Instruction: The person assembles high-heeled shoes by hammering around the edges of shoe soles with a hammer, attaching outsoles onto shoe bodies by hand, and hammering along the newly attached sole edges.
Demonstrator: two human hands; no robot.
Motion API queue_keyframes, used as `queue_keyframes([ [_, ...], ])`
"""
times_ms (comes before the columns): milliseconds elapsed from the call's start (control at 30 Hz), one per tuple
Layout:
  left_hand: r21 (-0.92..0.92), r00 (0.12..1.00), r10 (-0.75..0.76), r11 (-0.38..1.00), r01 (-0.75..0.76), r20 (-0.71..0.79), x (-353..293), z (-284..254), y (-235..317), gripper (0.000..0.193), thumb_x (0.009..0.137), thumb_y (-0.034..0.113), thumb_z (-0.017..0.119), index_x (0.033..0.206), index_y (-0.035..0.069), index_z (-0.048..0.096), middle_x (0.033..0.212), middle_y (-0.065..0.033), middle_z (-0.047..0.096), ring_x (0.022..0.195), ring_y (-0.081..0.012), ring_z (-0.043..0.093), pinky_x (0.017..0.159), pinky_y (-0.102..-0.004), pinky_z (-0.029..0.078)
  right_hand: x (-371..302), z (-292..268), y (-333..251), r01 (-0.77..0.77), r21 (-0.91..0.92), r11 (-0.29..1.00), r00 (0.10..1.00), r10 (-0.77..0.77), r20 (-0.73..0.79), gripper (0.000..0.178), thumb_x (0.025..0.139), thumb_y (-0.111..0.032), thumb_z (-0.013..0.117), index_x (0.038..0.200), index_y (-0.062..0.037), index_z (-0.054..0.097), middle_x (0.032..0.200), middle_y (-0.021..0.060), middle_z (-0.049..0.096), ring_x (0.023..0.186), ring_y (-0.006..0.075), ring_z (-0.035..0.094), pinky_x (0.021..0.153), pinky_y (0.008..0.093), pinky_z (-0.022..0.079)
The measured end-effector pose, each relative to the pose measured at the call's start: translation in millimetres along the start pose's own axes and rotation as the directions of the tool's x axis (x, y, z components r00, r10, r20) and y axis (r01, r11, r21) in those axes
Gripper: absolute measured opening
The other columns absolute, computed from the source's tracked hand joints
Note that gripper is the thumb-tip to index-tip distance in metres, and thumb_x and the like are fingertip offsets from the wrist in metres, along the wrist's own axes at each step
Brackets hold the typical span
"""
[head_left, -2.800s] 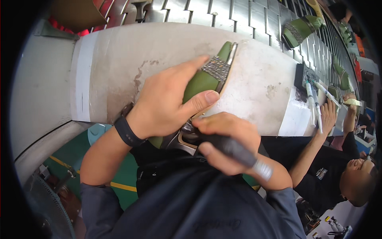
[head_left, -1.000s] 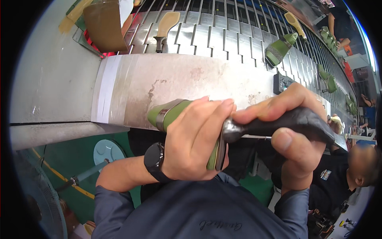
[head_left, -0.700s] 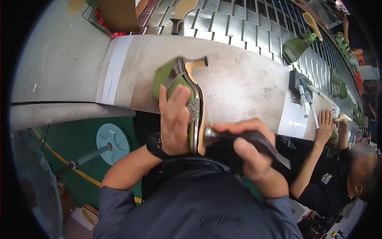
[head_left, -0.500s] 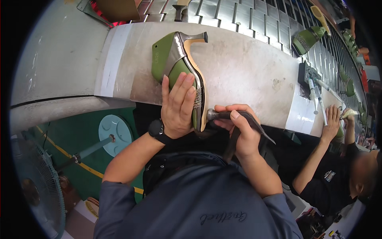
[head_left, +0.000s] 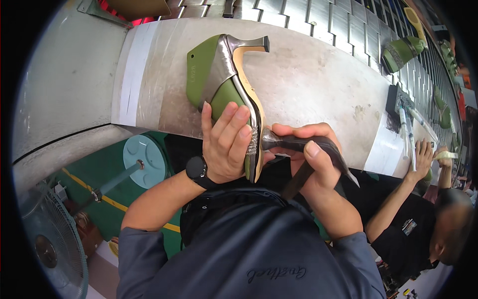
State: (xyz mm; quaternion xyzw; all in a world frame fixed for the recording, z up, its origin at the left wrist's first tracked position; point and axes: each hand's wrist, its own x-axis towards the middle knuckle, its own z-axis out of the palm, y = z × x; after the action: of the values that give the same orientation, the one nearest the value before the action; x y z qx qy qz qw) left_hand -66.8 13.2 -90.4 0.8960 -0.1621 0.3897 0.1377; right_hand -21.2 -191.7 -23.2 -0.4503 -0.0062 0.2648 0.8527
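A high-heeled shoe [head_left: 230,69] with silvery straps and a tan sole lies on its side on a green shoe last [head_left: 199,70]. Its heel points right at the far end, and its toe points toward me. My left hand [head_left: 224,144] is closed round the front part, fingers over the beaded strap and last. My right hand [head_left: 321,154] grips a dark shoemaker's hammer [head_left: 294,143] by its head. The hammer's round face meets the sole's edge near the forefoot; whether it presses there I cannot tell. Its handle hangs down below my palm.
The pale bench [head_left: 318,94] runs across in front of me, with a metal slat conveyor [head_left: 298,20] behind. At right are another green-lasted shoe [head_left: 401,52], a dark block holder [head_left: 396,99] with syringe-like tubes, and a co-worker's hand [head_left: 423,154]. A fan [head_left: 55,244] stands at lower left.
The hammer's face has moved along the sole from near the toe toward the heel, my right hand with it. The shoe sits slightly nearer me. My left hand keeps its hold.
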Motion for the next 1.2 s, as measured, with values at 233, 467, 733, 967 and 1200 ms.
queue_keyframes([
  [233,-0.044,0.997,-0.059,0.997,0.057,-0.045,0.7,3.3,3.9,0.075,0.102,0.054,0.062,0.152,0.003,0.036,0.150,-0.0201,0.051,0.141,-0.0388,0.051,0.120,-0.0708,0.031,10.7,3.4,-10.1,0.124,-0.141,0.982,0.981,-0.100,0.168,0.030,0.101,-0.020,0.062,0.119,0.0018,0.051,0.127,0.0378,0.066,0.122,0.0490,0.066,0.108,0.0581,0.052],
  [467,-0.072,0.989,-0.110,0.992,0.103,-0.101,-0.6,8.5,6.2,0.055,0.108,0.045,0.057,0.148,0.011,0.043,0.148,-0.0105,0.055,0.141,-0.0297,0.054,0.121,-0.0683,0.032,18.9,5.8,-24.4,0.175,-0.217,0.960,0.968,-0.127,0.217,0.021,0.102,-0.007,0.059,0.118,0.0061,0.054,0.127,0.0353,0.068,0.118,0.0350,0.070,0.104,0.0455,0.056],
  [733,-0.085,0.985,-0.137,0.988,0.128,-0.104,-0.9,6.4,5.8,0.046,0.110,0.040,0.053,0.146,0.011,0.046,0.147,-0.0103,0.058,0.139,-0.0292,0.057,0.120,-0.0680,0.034,21.0,22.2,-49.2,0.178,-0.497,0.849,0.966,-0.055,0.252,0.024,0.098,-0.002,0.066,0.118,0.0080,0.057,0.126,0.0331,0.070,0.119,0.0327,0.070,0.104,0.0423,0.056],
  [967,-0.132,0.982,-0.154,0.981,0.140,-0.107,-0.6,4.5,5.9,0.040,0.106,0.020,0.057,0.144,0.011,0.047,0.146,-0.0112,0.059,0.138,-0.0296,0.058,0.122,-0.0676,0.032,-0.1,25.3,-31.1,0.334,-0.535,0.776,0.937,-0.210,0.280,0.027,0.090,0.001,0.071,0.113,0.0090,0.059,0.120,0.0352,0.071,0.115,0.0371,0.074,0.102,0.0436,0.058],
  [1200,-0.122,0.986,-0.146,0.983,0.136,-0.080,-3.4,1.1,3.4,0.040,0.107,0.024,0.056,0.143,0.010,0.047,0.147,-0.0126,0.059,0.139,-0.0306,0.057,0.123,-0.0667,0.030,-19.9,35.2,-26.5,0.349,-0.633,0.691,0.935,-0.206,0.290,0.029,0.086,0.002,0.075,0.110,0.0108,0.061,0.116,0.0348,0.072,0.115,0.0396,0.073,0.100,0.0434,0.059],
])
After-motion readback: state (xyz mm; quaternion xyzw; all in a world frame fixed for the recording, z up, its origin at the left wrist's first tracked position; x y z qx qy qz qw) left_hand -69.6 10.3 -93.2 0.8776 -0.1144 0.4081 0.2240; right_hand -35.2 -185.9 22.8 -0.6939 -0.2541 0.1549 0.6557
